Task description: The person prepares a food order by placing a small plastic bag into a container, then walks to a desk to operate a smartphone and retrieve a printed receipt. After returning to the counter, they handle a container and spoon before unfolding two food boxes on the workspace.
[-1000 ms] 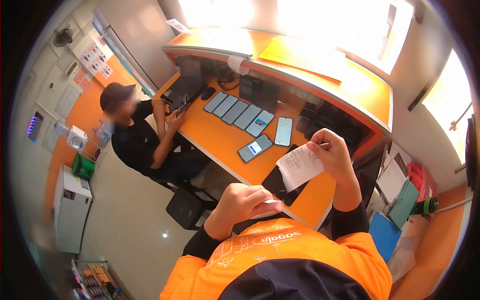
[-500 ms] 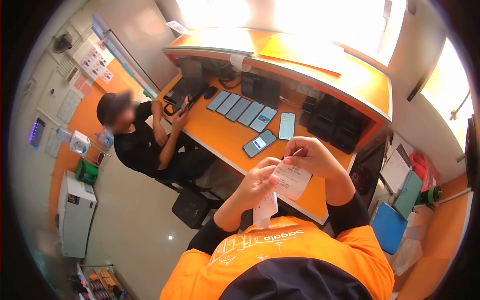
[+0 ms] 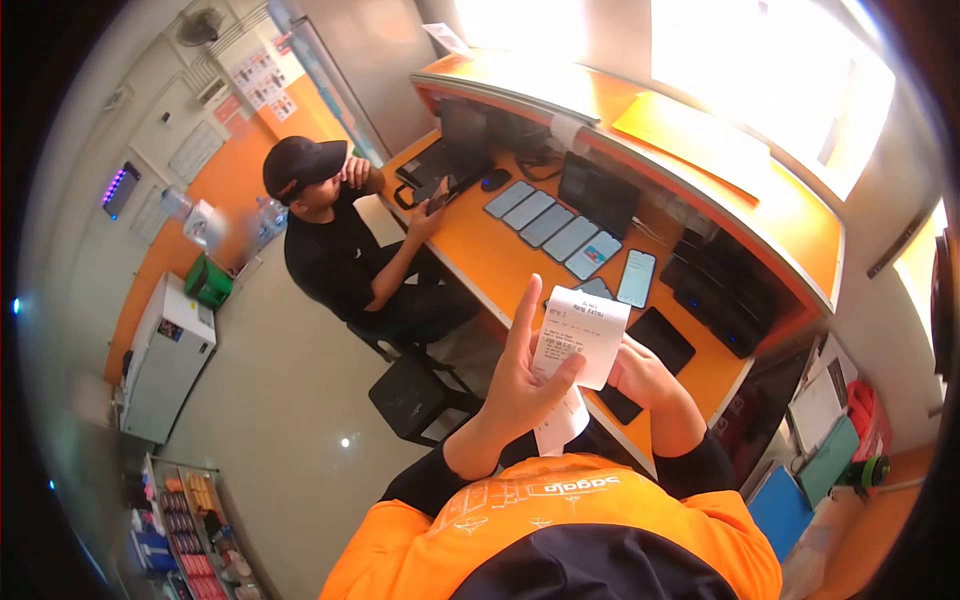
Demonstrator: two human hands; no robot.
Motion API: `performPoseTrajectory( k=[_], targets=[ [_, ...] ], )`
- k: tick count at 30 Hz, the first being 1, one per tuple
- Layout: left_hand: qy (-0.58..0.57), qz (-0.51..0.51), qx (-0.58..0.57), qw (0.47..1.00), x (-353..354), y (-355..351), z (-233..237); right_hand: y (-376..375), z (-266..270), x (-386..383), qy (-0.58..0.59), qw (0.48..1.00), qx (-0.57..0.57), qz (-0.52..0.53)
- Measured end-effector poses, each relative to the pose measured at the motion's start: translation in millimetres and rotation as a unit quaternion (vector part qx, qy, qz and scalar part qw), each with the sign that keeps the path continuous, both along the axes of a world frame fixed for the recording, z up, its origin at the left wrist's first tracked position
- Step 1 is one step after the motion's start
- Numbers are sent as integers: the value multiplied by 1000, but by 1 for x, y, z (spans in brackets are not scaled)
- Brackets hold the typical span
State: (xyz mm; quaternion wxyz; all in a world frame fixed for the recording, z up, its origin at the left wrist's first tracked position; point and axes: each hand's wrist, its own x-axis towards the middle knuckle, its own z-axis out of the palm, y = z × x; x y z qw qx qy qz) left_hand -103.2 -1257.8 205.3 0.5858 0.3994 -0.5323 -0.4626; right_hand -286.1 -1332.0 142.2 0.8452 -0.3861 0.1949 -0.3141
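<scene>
My left hand pinches a printed paper receipt with the thumb across its front and the index finger stretched upward. A paper tail hangs below, towards my orange shirt. Curled at the receipt's right edge is my right hand; its fingertips are partly hidden, and what they hold cannot be made out. Beyond the hands, several phones lie in a row on the orange desk. A lit phone lies apart from the row, and another phone is partly covered by the receipt.
A seated person in black holds a phone at the desk's left end. A black stool stands on the floor. Dark devices sit under the raised counter. Folders stand at right.
The receipt is now turned upright in my left hand, its index finger raised. My right hand has dropped from its top to its right side. The view has shifted; the seated person raised a hand.
</scene>
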Motion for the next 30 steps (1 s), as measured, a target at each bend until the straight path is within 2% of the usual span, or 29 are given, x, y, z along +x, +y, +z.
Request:
performPoseTrajectory(
  k=[3,11,22,30],
  targets=[
    [-187,94,-111,972,8,-4,-2,-9,-3,10,-7,999,-24,41],
    [-216,144,-64,963,18,-20,6,-51,-16,21,30,994,-89,54],
    [-271,175,-66,944,21,-75,-4,-136,-52,6,105,985,-124,-47],
    [-266,182,-57,945,28,-111,-17,-207,-97,-2,233,949,-180,-115]
  ],
)
